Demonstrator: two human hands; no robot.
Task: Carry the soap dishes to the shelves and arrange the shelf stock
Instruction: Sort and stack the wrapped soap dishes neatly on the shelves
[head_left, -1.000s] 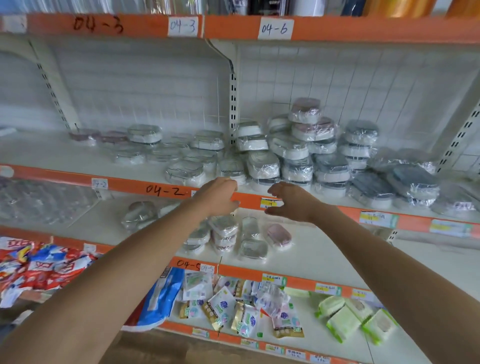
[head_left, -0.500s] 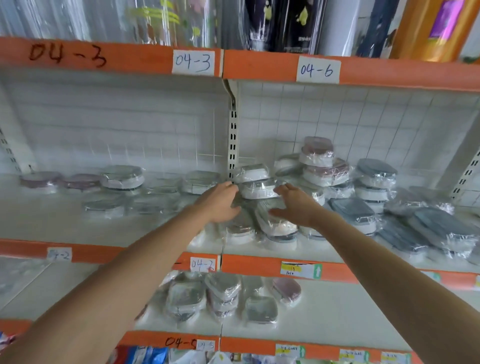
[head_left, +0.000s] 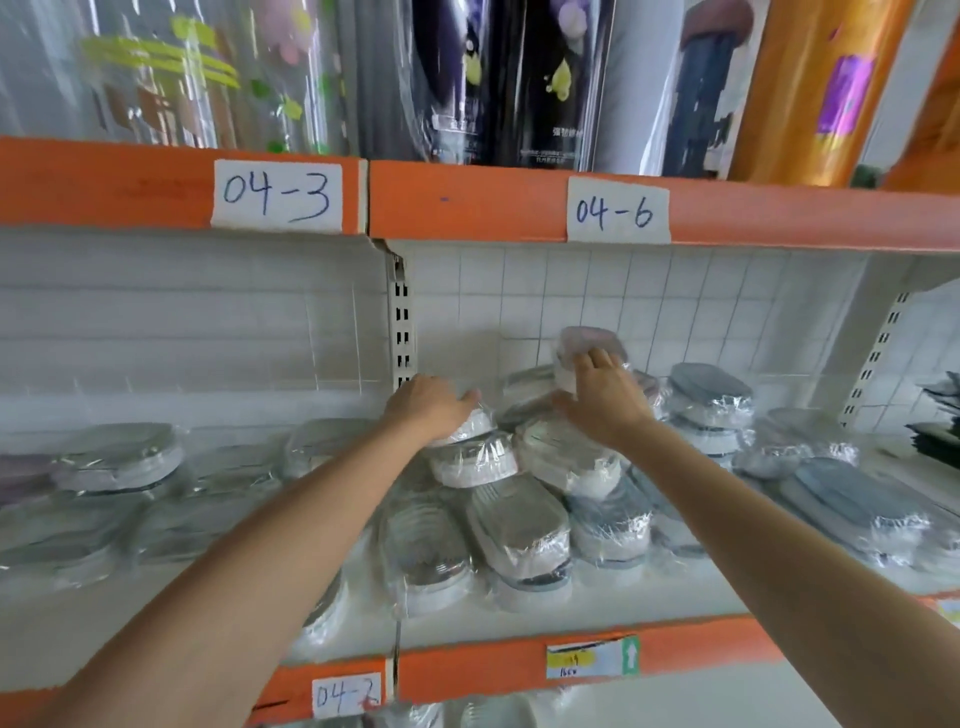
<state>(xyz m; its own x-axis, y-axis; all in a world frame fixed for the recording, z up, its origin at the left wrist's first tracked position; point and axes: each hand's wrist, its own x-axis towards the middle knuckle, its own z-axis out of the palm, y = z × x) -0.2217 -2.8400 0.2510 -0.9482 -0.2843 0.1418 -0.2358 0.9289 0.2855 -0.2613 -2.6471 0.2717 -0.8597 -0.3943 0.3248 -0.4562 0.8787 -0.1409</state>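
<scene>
Reaching: both bare arms stretch over the white shelf board with orange front edge (head_left: 675, 597) into the pile of plastic-wrapped soap dishes.
Left hand: left hand (head_left: 428, 410) lies palm-down on a white oval soap dish in clear film (head_left: 467, 428), fingers curled over its top and far edge, gripping it; fingertips partly hidden by film.
Right hand: right hand (head_left: 602, 402) sits on the pink-lidded wrapped soap dish (head_left: 587, 345) at the top of the stack near the tiled back wall (head_left: 597, 296); fingers bent round its front, thumb lower on the side, grasping it.
Stack under hands: white-rimmed wrapped dish (head_left: 472, 462) just beneath the left hand's dish; another white wrapped dish (head_left: 566, 457) under the right wrist, tilted.
Front row: two clear-lidded wrapped dishes (head_left: 514, 535) lying slanted near the shelf edge.
Right group: grey-lidded wrapped dishes (head_left: 709, 395) stacked, more grey ones spread flat beside them.
Left bay: blurred wrapped dishes (head_left: 119, 462) lying flat, some purplish at far left.
Labels: handwritten paper tag "04-3" (head_left: 278, 195), tag "04-6" (head_left: 615, 210) on the upper orange rail; tag "04-2" (head_left: 345, 693) and a yellow-green price tag (head_left: 592, 657) on the lower rail.
Top shelf: upright packaged rolls, clear printed, dark (head_left: 519, 78) and orange (head_left: 810, 88).
</scene>
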